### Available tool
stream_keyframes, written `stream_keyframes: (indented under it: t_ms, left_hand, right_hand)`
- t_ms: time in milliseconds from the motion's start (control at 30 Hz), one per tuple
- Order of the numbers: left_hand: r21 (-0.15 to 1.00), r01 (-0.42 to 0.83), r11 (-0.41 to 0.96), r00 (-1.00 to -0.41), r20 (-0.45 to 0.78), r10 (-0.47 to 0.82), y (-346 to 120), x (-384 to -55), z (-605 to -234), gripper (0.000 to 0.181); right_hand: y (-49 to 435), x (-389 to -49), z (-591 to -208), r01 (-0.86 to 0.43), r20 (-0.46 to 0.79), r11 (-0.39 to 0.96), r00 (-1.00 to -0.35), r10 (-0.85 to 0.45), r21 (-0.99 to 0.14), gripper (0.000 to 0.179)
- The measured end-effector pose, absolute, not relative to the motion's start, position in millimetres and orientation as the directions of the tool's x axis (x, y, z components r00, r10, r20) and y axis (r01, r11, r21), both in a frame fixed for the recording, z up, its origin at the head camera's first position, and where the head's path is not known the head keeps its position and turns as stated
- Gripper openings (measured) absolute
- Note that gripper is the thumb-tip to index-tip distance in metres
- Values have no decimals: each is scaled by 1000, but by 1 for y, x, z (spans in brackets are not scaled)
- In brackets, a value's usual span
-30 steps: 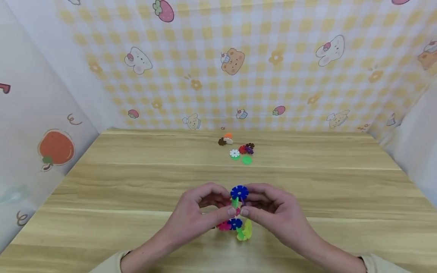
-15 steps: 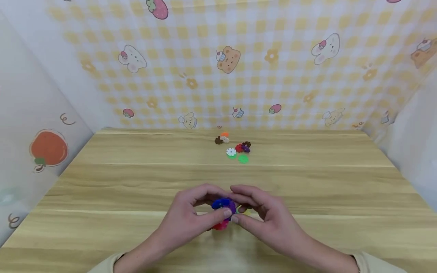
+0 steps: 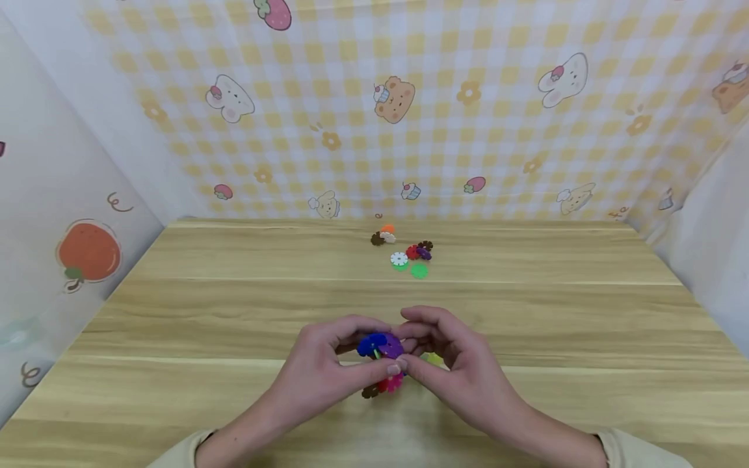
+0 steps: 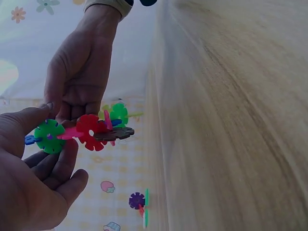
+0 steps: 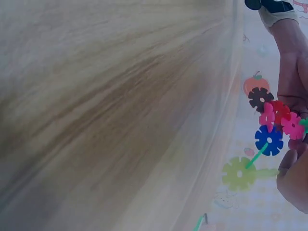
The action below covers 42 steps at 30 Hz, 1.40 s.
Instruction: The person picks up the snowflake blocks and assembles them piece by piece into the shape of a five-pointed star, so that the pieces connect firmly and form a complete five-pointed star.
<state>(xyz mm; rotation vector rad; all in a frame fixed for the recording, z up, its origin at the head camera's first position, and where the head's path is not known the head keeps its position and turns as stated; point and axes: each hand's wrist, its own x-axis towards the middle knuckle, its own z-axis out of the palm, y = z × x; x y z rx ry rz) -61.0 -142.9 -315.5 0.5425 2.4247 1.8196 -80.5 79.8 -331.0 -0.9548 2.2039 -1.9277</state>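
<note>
Between both hands is a joined cluster of notched plastic snowflake discs. My left hand (image 3: 330, 361) grips it from the left, thumb across the front, beside a blue disc (image 3: 370, 344) and a purple disc (image 3: 391, 345). From the right, my right hand (image 3: 459, 361) pinches the cluster, thumb tip against the left thumb's tip. Below the thumbs show a pink disc (image 3: 394, 382) and a brown disc (image 3: 370, 391). The left wrist view shows a green disc (image 4: 49, 136) by the left fingers and a red disc (image 4: 89, 130) further along. A yellow-green disc (image 5: 237, 175) ends the cluster in the right wrist view.
Loose discs lie further back on the wooden table (image 3: 234, 286): a white disc (image 3: 399, 259), a green disc (image 3: 419, 270), a small red, brown and purple group, and an orange disc (image 3: 388, 229) with others. A checked cloth (image 3: 328, 78) rises behind the table.
The cluster has turned and shifted left between the hands. Its upper blue disc has moved left, and the purple disc now shows beside it. The loose discs at the back lie as before.
</note>
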Motion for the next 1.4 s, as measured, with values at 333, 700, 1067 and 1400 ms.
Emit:
stream_keyframes:
  t_ms: [333, 700, 1067, 1400]
  left_hand:
    - [946, 194, 258, -950, 117, 288, -147, -62, -316, 30]
    - [941, 123, 315, -976, 59, 208, -158, -59, -310, 34]
    - [940, 170, 294, -961, 93, 260, -156, -60, -313, 30]
    - [938, 147, 315, -965, 65, 255, -157, -61, -312, 29]
  right_hand:
    - [92, -108, -341, -459, 329, 295, -857, -397, -838, 39]
    - [101, -186, -369, -373, 52, 784, -914, -402, -496, 90]
    - [64, -232, -360, -309, -34, 809, -927, -374, -501, 78]
    - [64, -242, -353, -354, -75, 842, -906, -417, -408, 56]
